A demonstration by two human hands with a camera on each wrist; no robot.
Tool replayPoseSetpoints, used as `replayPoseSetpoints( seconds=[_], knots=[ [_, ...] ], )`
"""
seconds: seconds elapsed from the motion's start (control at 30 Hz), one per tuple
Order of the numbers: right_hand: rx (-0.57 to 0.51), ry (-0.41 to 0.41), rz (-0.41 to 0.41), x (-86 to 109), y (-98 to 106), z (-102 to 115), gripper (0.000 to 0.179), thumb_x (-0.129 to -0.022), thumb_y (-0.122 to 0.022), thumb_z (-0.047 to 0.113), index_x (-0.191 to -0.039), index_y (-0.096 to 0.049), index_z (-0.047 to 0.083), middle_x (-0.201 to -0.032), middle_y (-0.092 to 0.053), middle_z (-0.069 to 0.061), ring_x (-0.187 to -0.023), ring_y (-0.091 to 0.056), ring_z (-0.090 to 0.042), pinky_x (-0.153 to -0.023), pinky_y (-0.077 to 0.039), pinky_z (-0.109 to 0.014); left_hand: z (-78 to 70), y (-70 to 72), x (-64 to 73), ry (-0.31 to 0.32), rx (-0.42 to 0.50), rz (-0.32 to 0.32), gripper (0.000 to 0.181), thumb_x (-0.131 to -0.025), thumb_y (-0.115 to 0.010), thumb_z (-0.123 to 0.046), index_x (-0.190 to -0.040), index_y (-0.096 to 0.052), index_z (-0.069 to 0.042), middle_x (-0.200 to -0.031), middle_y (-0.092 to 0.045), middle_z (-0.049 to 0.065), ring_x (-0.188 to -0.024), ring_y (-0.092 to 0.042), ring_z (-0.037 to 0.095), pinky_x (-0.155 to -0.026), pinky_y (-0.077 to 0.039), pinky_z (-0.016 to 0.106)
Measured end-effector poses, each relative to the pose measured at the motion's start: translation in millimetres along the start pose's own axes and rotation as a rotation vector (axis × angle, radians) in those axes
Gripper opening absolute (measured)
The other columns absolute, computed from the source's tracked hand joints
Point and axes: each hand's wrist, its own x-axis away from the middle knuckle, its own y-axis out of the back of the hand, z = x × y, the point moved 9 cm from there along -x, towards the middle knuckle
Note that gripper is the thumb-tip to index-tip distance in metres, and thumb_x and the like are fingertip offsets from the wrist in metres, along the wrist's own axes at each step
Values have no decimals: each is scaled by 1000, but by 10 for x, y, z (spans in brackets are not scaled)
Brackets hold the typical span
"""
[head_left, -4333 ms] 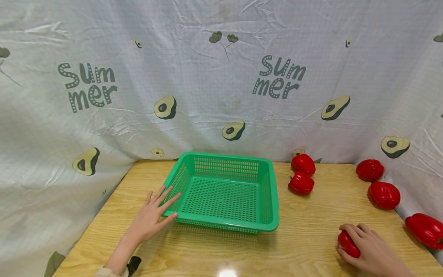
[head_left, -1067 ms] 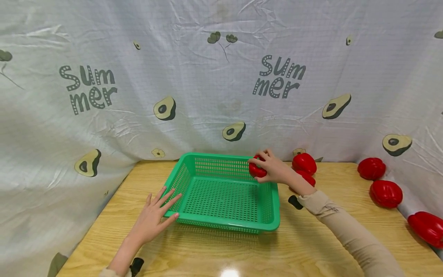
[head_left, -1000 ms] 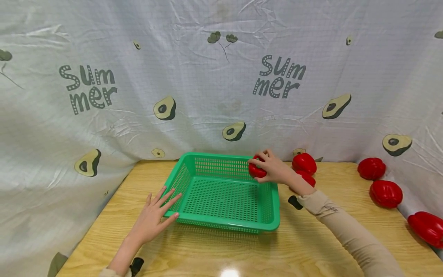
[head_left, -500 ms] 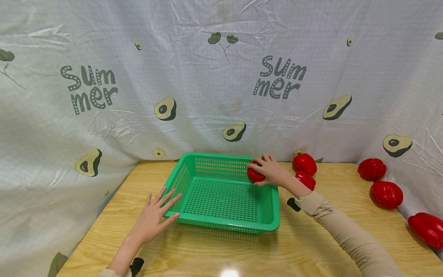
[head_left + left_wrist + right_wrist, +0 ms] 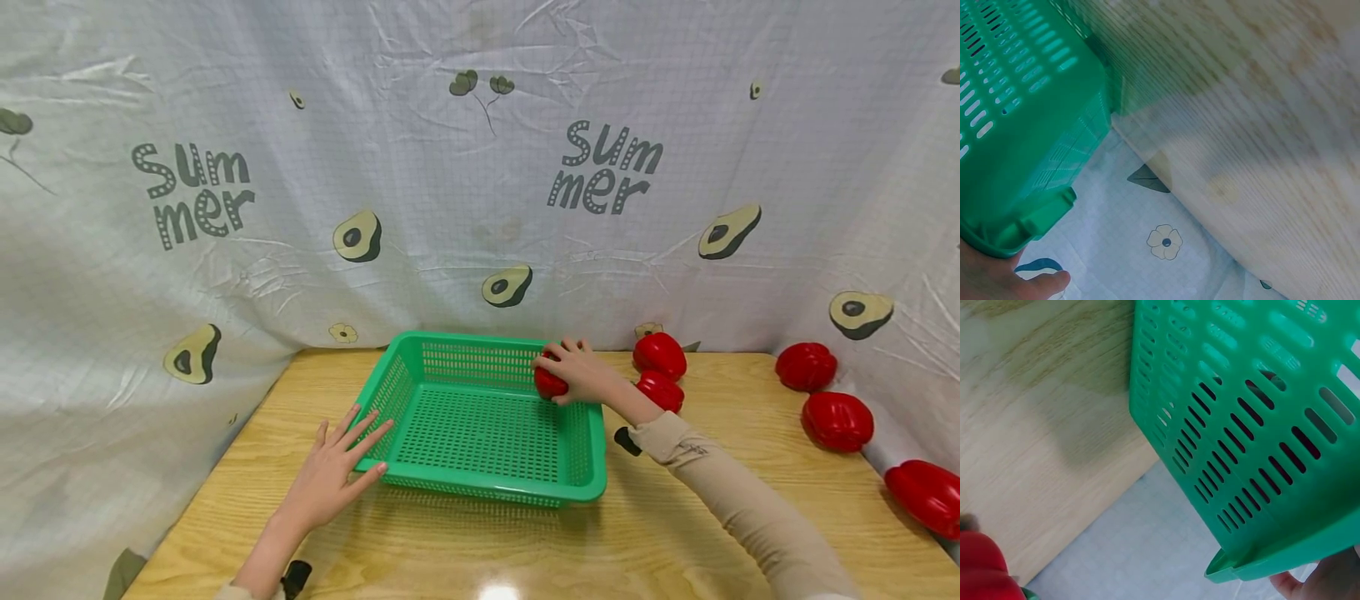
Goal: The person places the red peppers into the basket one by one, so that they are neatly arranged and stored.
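A red bell pepper [image 5: 550, 383] is in the grip of my right hand [image 5: 583, 375], low inside the back right corner of the green plastic basket [image 5: 487, 482]. Its right side is hidden by the hand. My left hand [image 5: 324, 471] lies with spread, straight fingers on the basket's front left corner. The left wrist view shows the basket's slotted wall [image 5: 1054, 106] with part of the left hand [image 5: 997, 278] under its rim. Through the basket's slots [image 5: 1241, 456] in the right wrist view, dark red shows; part of the right hand [image 5: 1329, 578] appears at the rim.
Two red bell peppers, one behind [image 5: 660, 356] and one nearer [image 5: 662, 392], lie right of the basket. Along the table's right edge are three more: a far one [image 5: 806, 367], a middle one [image 5: 837, 422] and a near one [image 5: 926, 498]. A patterned cloth [image 5: 450, 167] hangs behind the wooden table [image 5: 420, 558].
My right hand has carried the bell pepper from the table's front right to the basket, then lowered it slightly into the back right corner. The left hand has stayed at the basket's corner.
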Motion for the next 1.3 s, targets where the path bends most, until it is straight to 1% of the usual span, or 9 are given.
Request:
replayPoseSetpoints(
  seconds=[0.2, 0.4, 0.7, 0.87, 0.93, 1.17, 1.3],
  knots=[
    [39, 10, 59, -20, -43, 27, 56, -68, -74, 36, -116, -51, 20, -114, -50, -9, -100, -44, -29, -79, -37, -51, -3, 1, -2, -7, -7, -5, 59, -83, -59, -38, -137, -36, -30, -140, -39, 10, -134, -23, 35, -100, -16, 66],
    [46, 20, 111, -49, -123, 49, 55, -67, -74, 36, -115, -50, 22, -114, -49, -7, -102, -45, -26, -82, -36, -53, 7, -7, -4, -7, -11, -6, 60, -82, -59, -37, -137, -36, -31, -140, -39, 9, -134, -23, 35, -100, -15, 66],
    [37, 20, 162, -66, -193, 64, 59, -65, -77, 38, -115, -52, 21, -115, -52, -5, -104, -48, -26, -85, -36, -57, 11, -8, 1, 0, -14, -4, 60, -82, -60, -36, -137, -35, -31, -140, -39, 8, -135, -22, 35, -101, -15, 65],
    [38, 24, 184, -68, -244, 66, 61, -63, -78, 40, -115, -52, 23, -115, -51, -5, -103, -47, -27, -85, -36, -56, 12, -12, -3, 0, -15, -3, 60, -82, -60, -36, -137, -35, -31, -140, -39, 8, -135, -22, 34, -101, -15, 65],
    [36, 30, 180, -71, -249, 75, 62, -61, -79, 40, -114, -53, 22, -114, -51, -5, -101, -47, -27, -83, -36, -55, 11, -10, -6, -2, -14, -4, 60, -82, -59, -36, -137, -35, -31, -140, -39, 8, -135, -22, 35, -101, -15, 65],
    [45, 39, 201, -77, -280, 97, 64, -58, -80, 42, -112, -52, 22, -111, -51, -4, -97, -43, -24, -76, -35, -48, 8, 0, -11, -11, -10, -22, 60, -82, -60, -36, -137, -36, -31, -139, -40, 8, -134, -23, 35, -100, -16, 66],
    [10, 24, 210, -60, -272, 92, 64, -59, -80, 42, -114, -53, 22, -114, -51, -5, -100, -43, -26, -81, -35, -52, 5, 0, -7, -16, -8, -32, 61, -81, -61, -34, -137, -36, -32, -139, -41, 9, -134, -24, 35, -100, -17, 66]
  ],
)
